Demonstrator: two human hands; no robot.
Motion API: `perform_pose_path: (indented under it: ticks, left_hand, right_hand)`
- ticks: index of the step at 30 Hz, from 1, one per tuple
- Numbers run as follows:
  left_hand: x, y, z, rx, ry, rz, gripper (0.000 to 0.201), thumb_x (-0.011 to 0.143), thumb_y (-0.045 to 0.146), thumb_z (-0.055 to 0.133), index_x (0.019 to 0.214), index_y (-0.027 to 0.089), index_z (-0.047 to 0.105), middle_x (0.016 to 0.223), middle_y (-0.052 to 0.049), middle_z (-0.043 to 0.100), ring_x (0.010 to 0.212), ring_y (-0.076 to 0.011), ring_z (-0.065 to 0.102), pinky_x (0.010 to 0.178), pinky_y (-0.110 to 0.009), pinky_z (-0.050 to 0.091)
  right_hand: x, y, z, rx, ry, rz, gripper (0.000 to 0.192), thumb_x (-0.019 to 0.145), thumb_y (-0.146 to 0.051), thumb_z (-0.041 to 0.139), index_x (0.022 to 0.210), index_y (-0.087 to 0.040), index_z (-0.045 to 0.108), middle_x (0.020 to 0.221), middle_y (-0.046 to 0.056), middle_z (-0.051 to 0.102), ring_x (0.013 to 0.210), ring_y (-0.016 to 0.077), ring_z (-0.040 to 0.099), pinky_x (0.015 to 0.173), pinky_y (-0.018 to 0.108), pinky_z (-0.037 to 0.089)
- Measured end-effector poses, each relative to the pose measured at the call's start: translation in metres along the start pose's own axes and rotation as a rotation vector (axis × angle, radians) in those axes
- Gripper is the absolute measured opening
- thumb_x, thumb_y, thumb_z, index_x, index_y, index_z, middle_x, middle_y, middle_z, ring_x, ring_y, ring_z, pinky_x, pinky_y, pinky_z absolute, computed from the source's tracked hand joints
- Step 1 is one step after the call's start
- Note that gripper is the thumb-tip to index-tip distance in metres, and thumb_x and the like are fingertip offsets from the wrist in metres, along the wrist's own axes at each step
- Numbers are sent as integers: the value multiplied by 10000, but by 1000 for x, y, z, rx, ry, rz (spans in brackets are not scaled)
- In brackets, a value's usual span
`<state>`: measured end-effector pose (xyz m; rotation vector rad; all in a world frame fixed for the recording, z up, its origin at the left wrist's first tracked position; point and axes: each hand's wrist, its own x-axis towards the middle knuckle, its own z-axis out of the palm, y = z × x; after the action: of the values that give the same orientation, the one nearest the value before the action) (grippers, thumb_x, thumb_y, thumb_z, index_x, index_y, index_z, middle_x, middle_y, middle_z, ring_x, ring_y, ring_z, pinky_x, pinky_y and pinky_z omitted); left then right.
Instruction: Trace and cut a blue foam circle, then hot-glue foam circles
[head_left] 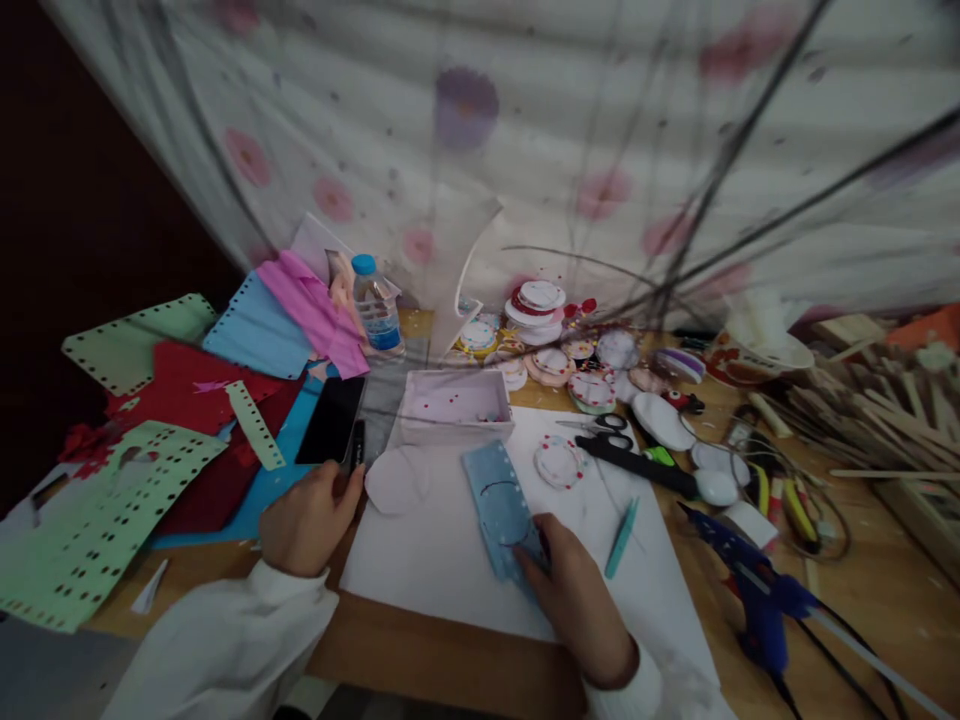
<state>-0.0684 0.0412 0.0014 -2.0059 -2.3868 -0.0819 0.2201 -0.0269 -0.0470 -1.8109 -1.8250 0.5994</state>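
While the right hand [574,590] presses down on the near end of a light-blue dotted strip of craft foam [501,505], fingers curled and pinching that end, the strip lies flat on a large white sheet of paper [442,560] spread over the wooden counter [885,590]. A dark curved line shows on the strip's surface. Over on the other side, the left hand [309,520] rests loosely closed at the sheet's left edge, fingertips touching a slim black pen [357,447] beside a black phone [331,420]. Just past the strip sits a shallow pale-pink tray [456,405], and a round white disc with red dots [559,462] lies close to the strip's right. Black-handled scissors [611,424] and a teal stick [622,538] lie further right, with a blue glue gun [750,580] well apart near the counter's edge.
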Motion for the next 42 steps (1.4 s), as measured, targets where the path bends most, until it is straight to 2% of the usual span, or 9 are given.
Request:
perform_pose_path:
  ticks: [3,8,10,13,16,20,23,32,42]
  left_hand:
    - [-11,9,-3,-335,-28,87,349,870,486,432,785,191,599,721,-50,647,697,-210,606,592,-279,397]
    - [-43,56,-9,-1169,-504,352,381,851,510,478,891,156,614,859,-73,660,796,-191,597,742,-295,475]
    - [-50,77,-12,-1355,-592,324,372,823,499,545,936,150,612,849,-65,661,811,-197,589,751,-303,481]
    - [-47,97,-17,-1395,-538,188,349,817,485,562,840,141,618,790,-52,647,786,-193,570,732,-294,474]
    - [-35,99,-21,-1408,-503,150,355,784,500,593,788,146,611,745,-30,633,736,-181,566,694,-280,477]
    - [-26,91,-21,-1366,-556,136,348,790,495,588,773,147,597,688,-7,597,652,-151,544,602,-249,463]
    - [-28,86,-20,-1328,-599,156,365,788,507,585,780,142,604,675,-4,585,633,-142,529,578,-238,448]
    - [-30,74,-27,-1205,-628,329,336,820,476,559,796,147,625,739,-17,608,719,-161,545,679,-258,466]
    - [-36,70,-25,-1320,-569,244,272,856,423,544,915,174,635,824,-20,633,827,-175,566,745,-225,458]
  right_hand:
    - [-4,-11,-14,201,-85,43,196,912,-367,447,839,-196,511,636,-15,564,578,150,546,543,246,442]
    - [-16,-39,-29,439,-99,2,217,915,-395,467,942,-189,530,812,20,635,724,141,579,641,216,466]
    - [-18,-45,-34,419,-150,-54,202,918,-379,462,907,-193,543,766,12,630,688,136,575,619,211,462]
    - [-8,-37,-53,286,-153,-134,194,924,-337,445,874,-194,565,725,14,610,666,137,567,626,224,463]
    - [16,-7,-85,48,31,-167,218,924,-318,420,947,-179,587,848,71,636,781,181,591,720,286,476]
    - [57,43,-113,-456,83,-23,213,869,-218,472,977,-134,634,937,129,644,909,253,593,829,357,435]
    - [86,65,-111,-651,-68,86,215,861,-183,468,940,-136,663,883,119,656,860,235,620,772,318,430]
    - [148,79,-91,-718,-27,205,330,832,-42,370,987,-75,660,974,185,650,896,253,640,681,305,428]
    - [163,84,-89,-772,-77,224,308,824,-33,423,1027,-49,655,1023,211,632,955,248,628,726,278,434]
